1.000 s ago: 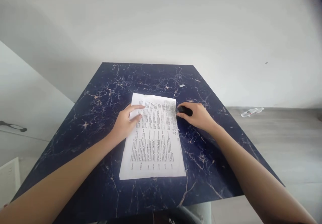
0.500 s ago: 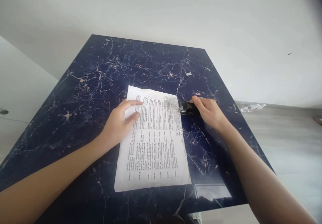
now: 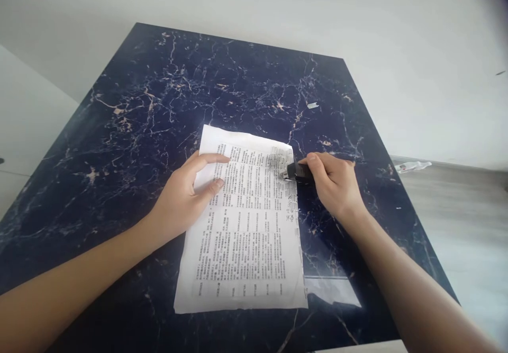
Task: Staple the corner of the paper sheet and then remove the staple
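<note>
The left hand (image 3: 182, 197) is lying on the left margin of the printed document (image 3: 246, 213), its thumb and forefinger spreading wide apart on top; the other fingers are mostly hiding, so I cannot tell whether they are gripping the edge. The right hand (image 3: 335, 183), just right of the document, is holding a black stapler (image 3: 302, 173) in a narrow grip, the thumb resting on top. The stapler is overlapping the document's right edge, nearer to its far end. It is pointing to the left, its long axis running across the document's width. I cannot tell whether its jaws are enclosing paper.

The document, of thin white paper, is forming an oblong, its long axis running away from the person. Rows of dark characters are running along its length.

Around it, the glossy dark blue table (image 3: 222, 67) is showing white and tan marble veins. Beyond the document's far right corner, a small whitish scrap (image 3: 313, 106) is lying. Well to the document's right, a crumpled clear plastic package (image 3: 413, 166) is lying on the grey floor (image 3: 472, 226); its contents are staying unclear.
</note>
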Action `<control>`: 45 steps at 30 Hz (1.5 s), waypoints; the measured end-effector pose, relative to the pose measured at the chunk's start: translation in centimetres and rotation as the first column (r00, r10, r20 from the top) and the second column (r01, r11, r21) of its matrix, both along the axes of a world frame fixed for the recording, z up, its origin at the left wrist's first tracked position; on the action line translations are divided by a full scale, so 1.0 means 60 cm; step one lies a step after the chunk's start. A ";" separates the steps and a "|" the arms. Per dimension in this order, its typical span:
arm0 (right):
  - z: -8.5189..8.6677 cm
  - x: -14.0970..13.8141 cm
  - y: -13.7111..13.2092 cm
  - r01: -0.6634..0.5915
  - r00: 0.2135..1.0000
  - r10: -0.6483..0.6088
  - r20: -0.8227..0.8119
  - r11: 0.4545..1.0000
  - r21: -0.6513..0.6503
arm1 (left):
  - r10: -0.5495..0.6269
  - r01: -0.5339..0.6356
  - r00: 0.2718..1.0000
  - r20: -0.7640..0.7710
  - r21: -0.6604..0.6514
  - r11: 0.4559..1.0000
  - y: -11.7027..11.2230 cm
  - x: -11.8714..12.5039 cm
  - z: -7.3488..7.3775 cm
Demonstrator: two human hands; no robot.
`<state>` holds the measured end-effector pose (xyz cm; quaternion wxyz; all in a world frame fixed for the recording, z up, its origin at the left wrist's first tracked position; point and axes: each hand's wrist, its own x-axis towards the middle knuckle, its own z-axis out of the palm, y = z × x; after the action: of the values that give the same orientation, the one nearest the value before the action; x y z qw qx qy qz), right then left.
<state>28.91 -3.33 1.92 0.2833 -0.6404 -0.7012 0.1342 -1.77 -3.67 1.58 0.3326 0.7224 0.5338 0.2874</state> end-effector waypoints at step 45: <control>0.007 -0.030 -0.008 0.070 0.985 -0.068 0.156 0.998 -0.007 | 0.006 -0.006 1.000 0.006 -0.039 0.999 0.000 0.002 -0.001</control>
<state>27.13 -3.79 2.34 0.2284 -0.6746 -0.6976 0.0781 -1.65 -3.65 1.54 0.3476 0.7133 0.5404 0.2801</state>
